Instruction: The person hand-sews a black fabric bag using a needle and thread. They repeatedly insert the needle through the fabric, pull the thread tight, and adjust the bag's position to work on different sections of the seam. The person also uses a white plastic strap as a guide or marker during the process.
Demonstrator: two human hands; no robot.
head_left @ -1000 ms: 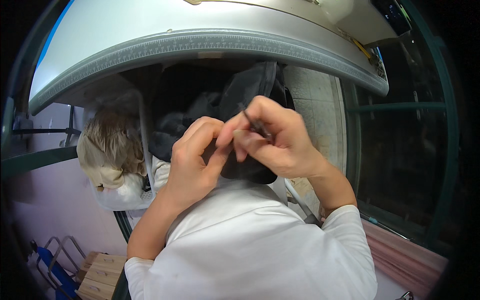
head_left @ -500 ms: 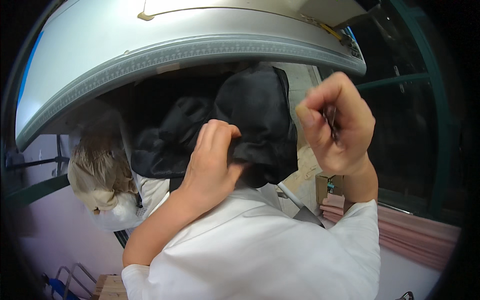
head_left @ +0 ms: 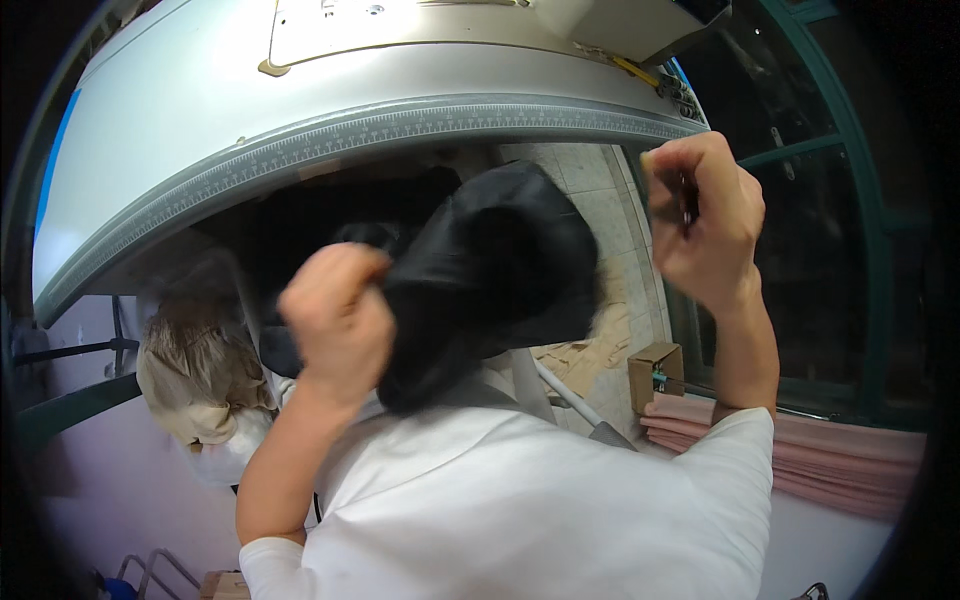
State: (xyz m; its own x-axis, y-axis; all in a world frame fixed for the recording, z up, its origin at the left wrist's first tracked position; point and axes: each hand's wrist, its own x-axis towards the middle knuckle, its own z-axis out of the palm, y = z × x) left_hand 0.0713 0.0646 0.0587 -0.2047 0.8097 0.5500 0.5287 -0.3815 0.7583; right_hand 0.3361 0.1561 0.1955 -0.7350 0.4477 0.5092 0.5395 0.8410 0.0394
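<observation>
A piece of black cloth [head_left: 500, 260] hangs bunched over my lap, below the front edge of a white sewing table [head_left: 440, 70]. My left hand [head_left: 340, 320], blurred by motion, is closed at the left side of this cloth and pinches it. More black fabric lies in shadow behind it, under the table edge. Raised at the right, my right hand [head_left: 712, 220] is curled shut, apart from the cloth. Something small, dark and partly shiny shows inside its palm, too hidden to name.
A grey ruler strip [head_left: 400, 122] runs along the table's front edge. Beige cloth [head_left: 200, 375] is heaped at the left. At the right stand a small cardboard box [head_left: 655, 375] and folded pink fabric [head_left: 800, 455]. A yellow-handled tool [head_left: 635, 70] lies on the table.
My left hand has moved left and closed, after lying spread on the cloth. The black cloth is lifted and twisted. My right hand has shifted slightly right, still curled.
</observation>
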